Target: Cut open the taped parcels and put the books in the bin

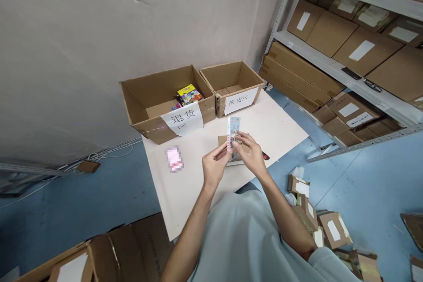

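Between my two hands, a small light-blue printed box (235, 124) with a pink-marked white side is held upright over the table. My left hand (216, 164) grips its lower left edge with fingers closed. From the other side, my right hand (249, 154) pinches its lower right part. Beneath them lies a small brown cardboard box (222, 140), mostly hidden by my hands. A red and black object (265, 156) shows just right of my right hand; its kind is unclear.
On the white table (201, 150) stand two open cartons with paper labels: a left carton (145, 128) holding a yellow and purple printed box (190, 94), and a right carton (220, 105). A pixelated pink item (174, 158) lies left. Shelving (327, 68) and floor parcels (333, 229) are at right.
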Demonstrator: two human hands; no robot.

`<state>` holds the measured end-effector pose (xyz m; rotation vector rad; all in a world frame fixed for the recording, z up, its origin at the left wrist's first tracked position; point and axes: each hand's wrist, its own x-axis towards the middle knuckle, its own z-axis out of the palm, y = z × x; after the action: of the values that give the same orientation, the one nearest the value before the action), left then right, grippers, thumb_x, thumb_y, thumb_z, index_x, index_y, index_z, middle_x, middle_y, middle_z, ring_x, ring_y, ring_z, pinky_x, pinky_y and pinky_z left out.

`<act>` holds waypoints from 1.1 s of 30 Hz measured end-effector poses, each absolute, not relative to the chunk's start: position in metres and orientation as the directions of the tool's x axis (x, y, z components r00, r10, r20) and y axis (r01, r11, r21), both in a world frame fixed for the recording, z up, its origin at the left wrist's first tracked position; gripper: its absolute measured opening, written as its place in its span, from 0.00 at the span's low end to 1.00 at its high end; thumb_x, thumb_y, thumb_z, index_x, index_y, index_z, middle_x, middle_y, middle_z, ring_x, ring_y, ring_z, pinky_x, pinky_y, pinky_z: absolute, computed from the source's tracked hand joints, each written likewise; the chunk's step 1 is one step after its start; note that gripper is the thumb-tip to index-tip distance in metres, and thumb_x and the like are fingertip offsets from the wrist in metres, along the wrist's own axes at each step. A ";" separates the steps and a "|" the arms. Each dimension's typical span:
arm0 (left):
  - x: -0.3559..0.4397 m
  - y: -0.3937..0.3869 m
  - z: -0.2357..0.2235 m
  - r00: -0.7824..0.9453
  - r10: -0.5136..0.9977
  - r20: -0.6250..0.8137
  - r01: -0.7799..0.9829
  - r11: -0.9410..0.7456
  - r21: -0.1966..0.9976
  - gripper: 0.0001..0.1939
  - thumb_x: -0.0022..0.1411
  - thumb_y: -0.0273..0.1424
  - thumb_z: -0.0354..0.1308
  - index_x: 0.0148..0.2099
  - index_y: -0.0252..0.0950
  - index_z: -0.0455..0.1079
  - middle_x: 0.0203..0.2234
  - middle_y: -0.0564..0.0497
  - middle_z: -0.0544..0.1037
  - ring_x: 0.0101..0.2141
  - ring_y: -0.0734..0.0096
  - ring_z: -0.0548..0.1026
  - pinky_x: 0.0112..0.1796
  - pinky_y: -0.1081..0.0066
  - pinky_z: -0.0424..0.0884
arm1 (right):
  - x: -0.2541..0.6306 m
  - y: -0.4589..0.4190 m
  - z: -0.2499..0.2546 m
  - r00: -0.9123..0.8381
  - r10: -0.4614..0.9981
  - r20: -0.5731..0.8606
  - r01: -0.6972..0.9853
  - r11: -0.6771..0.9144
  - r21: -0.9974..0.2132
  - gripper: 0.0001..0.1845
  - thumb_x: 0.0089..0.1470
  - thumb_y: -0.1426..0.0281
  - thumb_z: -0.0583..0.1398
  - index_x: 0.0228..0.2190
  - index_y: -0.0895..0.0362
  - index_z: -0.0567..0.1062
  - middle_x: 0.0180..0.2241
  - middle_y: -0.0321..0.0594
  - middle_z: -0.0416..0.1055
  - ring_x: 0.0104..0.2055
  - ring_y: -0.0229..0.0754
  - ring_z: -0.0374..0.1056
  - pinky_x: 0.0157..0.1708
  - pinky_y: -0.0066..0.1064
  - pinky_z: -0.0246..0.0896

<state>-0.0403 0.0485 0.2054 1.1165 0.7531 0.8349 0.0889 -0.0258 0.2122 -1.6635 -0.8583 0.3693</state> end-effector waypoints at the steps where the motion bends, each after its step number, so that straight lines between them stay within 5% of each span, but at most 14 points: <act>1: -0.038 0.043 0.203 0.488 0.871 -0.056 -0.179 0.162 0.970 0.28 0.57 0.48 0.79 0.54 0.36 0.88 0.53 0.43 0.89 0.55 0.46 0.87 0.61 0.50 0.83 | 0.084 -0.024 0.213 0.678 0.711 0.184 0.319 -0.060 -0.946 0.25 0.60 0.47 0.71 0.49 0.51 0.89 0.61 0.49 0.81 0.66 0.57 0.76 0.68 0.48 0.72; 4: -0.034 0.032 0.197 0.491 0.869 0.061 -0.131 0.004 0.991 0.22 0.64 0.46 0.74 0.54 0.40 0.89 0.57 0.44 0.87 0.55 0.50 0.87 0.60 0.52 0.84 | 0.076 -0.019 0.216 0.698 0.708 0.108 0.176 -0.024 -0.984 0.30 0.58 0.42 0.71 0.47 0.53 0.89 0.53 0.48 0.85 0.56 0.55 0.81 0.56 0.43 0.81; 8: -0.040 0.053 0.193 0.491 0.868 0.078 -0.084 -0.042 0.996 0.25 0.63 0.46 0.76 0.58 0.39 0.86 0.60 0.40 0.85 0.58 0.50 0.84 0.55 0.54 0.86 | 0.084 -0.023 0.221 0.693 0.721 0.020 -0.015 0.042 -0.999 0.31 0.56 0.40 0.72 0.44 0.54 0.90 0.44 0.43 0.87 0.50 0.57 0.82 0.52 0.45 0.82; 14: -0.066 0.112 0.201 0.595 0.798 -0.096 -0.074 0.174 0.982 0.39 0.57 0.48 0.80 0.65 0.34 0.80 0.49 0.38 0.88 0.51 0.53 0.85 0.50 0.60 0.82 | 0.105 -0.034 0.233 0.609 0.784 -0.124 -0.179 -0.017 -0.984 0.35 0.49 0.40 0.77 0.47 0.53 0.90 0.44 0.43 0.88 0.50 0.61 0.83 0.45 0.47 0.84; 18: -0.070 0.118 0.209 0.617 0.787 0.002 -0.118 0.089 0.989 0.31 0.59 0.45 0.79 0.60 0.37 0.83 0.45 0.43 0.87 0.44 0.61 0.83 0.47 0.63 0.80 | 0.111 -0.030 0.237 0.593 0.805 -0.030 -0.094 0.032 -0.995 0.28 0.54 0.44 0.77 0.46 0.51 0.91 0.47 0.42 0.88 0.53 0.59 0.82 0.55 0.49 0.80; 23: -0.070 0.117 0.225 0.517 0.784 0.343 -0.172 -0.297 0.939 0.08 0.70 0.39 0.71 0.46 0.41 0.83 0.44 0.46 0.86 0.45 0.61 0.82 0.49 0.62 0.79 | 0.120 -0.027 0.242 0.545 0.821 0.170 0.127 0.120 -0.985 0.17 0.60 0.49 0.75 0.42 0.46 0.92 0.54 0.42 0.86 0.63 0.57 0.77 0.69 0.51 0.70; 28: -0.072 0.125 0.244 0.499 0.704 0.505 -0.100 -0.533 0.841 0.10 0.75 0.34 0.64 0.38 0.43 0.81 0.45 0.46 0.87 0.49 0.57 0.83 0.52 0.55 0.78 | 0.122 -0.024 0.249 0.522 0.823 0.223 0.148 0.170 -0.974 0.12 0.61 0.49 0.74 0.38 0.42 0.92 0.59 0.41 0.83 0.73 0.58 0.69 0.72 0.55 0.67; 33: -0.065 0.130 0.249 0.487 0.728 0.482 -0.124 -0.488 0.864 0.06 0.74 0.36 0.67 0.42 0.42 0.80 0.44 0.46 0.87 0.50 0.57 0.84 0.55 0.55 0.78 | 0.125 -0.017 0.250 0.565 0.792 0.233 0.129 0.194 -0.972 0.14 0.58 0.51 0.76 0.42 0.43 0.91 0.56 0.43 0.84 0.66 0.58 0.76 0.69 0.54 0.70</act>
<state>-0.0648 0.1298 0.2488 1.7920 0.5101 1.1365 0.1251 -0.0172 0.2502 -1.3187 -0.8901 0.5630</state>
